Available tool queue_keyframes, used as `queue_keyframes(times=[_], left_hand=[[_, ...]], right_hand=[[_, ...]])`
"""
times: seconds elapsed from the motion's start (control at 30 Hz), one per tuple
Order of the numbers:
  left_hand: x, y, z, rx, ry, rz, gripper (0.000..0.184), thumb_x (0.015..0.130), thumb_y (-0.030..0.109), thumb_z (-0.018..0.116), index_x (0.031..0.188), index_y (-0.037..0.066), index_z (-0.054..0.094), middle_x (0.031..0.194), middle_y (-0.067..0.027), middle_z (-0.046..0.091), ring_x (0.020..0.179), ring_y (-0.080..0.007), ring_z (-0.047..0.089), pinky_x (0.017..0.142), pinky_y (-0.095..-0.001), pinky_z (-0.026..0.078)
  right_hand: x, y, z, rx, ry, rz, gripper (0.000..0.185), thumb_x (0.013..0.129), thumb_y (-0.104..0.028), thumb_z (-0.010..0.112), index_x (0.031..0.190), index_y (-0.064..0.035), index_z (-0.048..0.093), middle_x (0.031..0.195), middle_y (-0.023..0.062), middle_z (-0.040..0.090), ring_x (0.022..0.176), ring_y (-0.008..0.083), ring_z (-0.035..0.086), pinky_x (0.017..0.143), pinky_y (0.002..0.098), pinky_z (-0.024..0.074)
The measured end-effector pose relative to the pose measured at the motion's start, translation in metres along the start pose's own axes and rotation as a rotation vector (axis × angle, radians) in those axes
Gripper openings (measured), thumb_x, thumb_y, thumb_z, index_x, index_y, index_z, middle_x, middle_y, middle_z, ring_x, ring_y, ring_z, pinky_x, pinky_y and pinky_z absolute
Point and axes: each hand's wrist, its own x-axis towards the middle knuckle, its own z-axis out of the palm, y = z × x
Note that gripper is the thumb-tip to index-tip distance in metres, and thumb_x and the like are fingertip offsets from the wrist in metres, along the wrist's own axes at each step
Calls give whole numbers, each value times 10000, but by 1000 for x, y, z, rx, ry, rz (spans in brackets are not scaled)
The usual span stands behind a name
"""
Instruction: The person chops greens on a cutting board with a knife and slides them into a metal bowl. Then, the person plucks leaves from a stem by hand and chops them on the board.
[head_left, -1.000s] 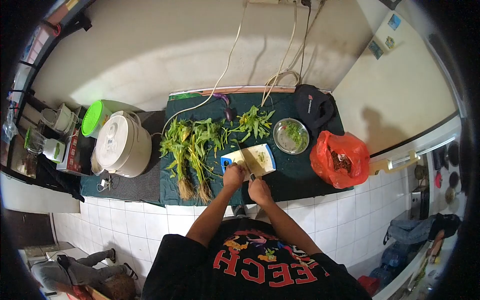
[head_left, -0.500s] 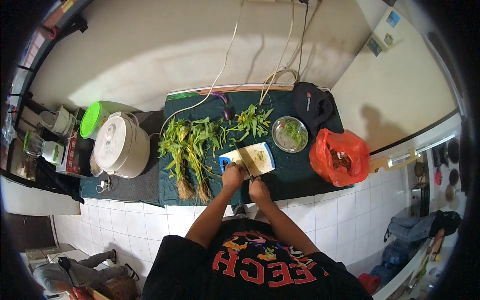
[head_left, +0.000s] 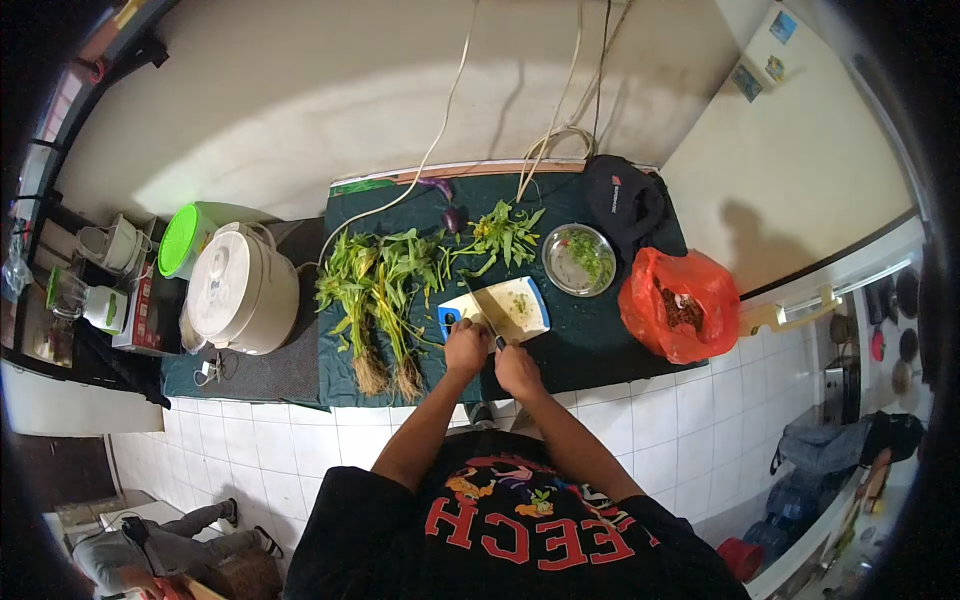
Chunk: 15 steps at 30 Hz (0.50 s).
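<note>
The right hand [head_left: 517, 370] is grasping a slim metal kitchen knife [head_left: 486, 314] by its dark handle, and the blade is slanting over a white rectangular cutting board [head_left: 534, 318] with blue ends. The left hand [head_left: 466, 347] is curling at the board's left end, close beside the blade; whether its fingers are pinching anything, I cannot tell, since the hand is hiding that spot. Small chopped green bits [head_left: 520, 302] are lying right of the knife. The knife is looking light, stiff and probably sharp, so the handle is offering the safest hold; the board is seeming light, firm and perhaps prone to sliding, its edge giving the surest grip
</note>
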Motion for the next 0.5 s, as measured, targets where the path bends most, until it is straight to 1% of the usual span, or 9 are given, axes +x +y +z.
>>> queue_keyframes(times=[0.1, 0.17, 0.3, 0.4, 0.47, 0.5], left_hand=[[-1, -2, 1, 0, 18, 3, 168, 815, 187, 621, 869, 71, 730, 961, -143, 654, 993, -346, 596, 866, -446, 512], [-2, -1, 1, -10, 23, 17, 164, 814, 184, 622, 868, 72, 728, 967, -145, 653, 993, -347, 595, 864, -449, 511], [-2, -2, 3, 16, 25, 15, 156, 816, 177, 620, 856, 62, 716, 972, -151, 646, 994, -350, 592, 861, -449, 512], [0, 0, 0, 7, 18, 18, 164, 824, 179, 615, 852, 47, 709, 970, -159, 646, 987, -356, 594, 861, -452, 511], [-1, -1, 3, 9, 16, 4, 167, 828, 179, 614, 851, 44, 708, 969, -163, 646, 983, -358, 596, 862, -453, 511], [0, -3, 4, 9, 18, 12, 167, 831, 179, 612, 854, 45, 709, 967, -160, 647, 982, -358, 597, 862, -453, 511]], right_hand=[[-4, 2, 7, -36, -7, 5, 390, 987, -300, 492, 1080, 75, 551, 931, 310, 667, 916, 452, 667, 814, 515, 536], [-6, 10, 16, 0, 13, 35, 390, 987, -301, 496, 1094, 71, 546, 949, 305, 670, 929, 456, 665, 822, 510, 537], [0, 2, 1, -34, -36, 17, 388, 986, -296, 499, 1095, 74, 543, 946, 299, 673, 942, 456, 664, 827, 505, 539], [-1, -5, -3, -35, -72, 12, 393, 976, -274, 512, 1140, 80, 554, 992, 286, 676, 988, 450, 651, 858, 520, 520], [1, 5, 14, -16, -84, 106, 399, 981, -294, 504, 1137, 72, 544, 996, 297, 671, 991, 453, 650, 857, 520, 522], [1, 8, 17, -16, -84, 105, 399, 981, -294, 504, 1137, 72, 544, 996, 297, 671, 991, 453, 650, 857, 520, 522]])
